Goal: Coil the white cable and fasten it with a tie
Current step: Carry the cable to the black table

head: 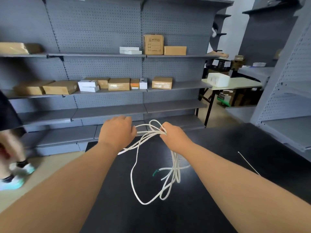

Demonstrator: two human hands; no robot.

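Two hands — left (117,130), right (175,137) — grip the white cable (175,167); shelves (185,85) hold closed boxes (119,84)

Centre: cable (175,167) loops sprawl over the worktop (227,145).
Right: bare worktop as far as the tie (249,163); rack (286,125) just beyond the edge.
Ahead: shelving (109,113) behind the far edge.
Left: floor (55,165), a person's legs (10,148).

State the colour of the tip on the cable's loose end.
Green: short tip of the thin white cable, head view.
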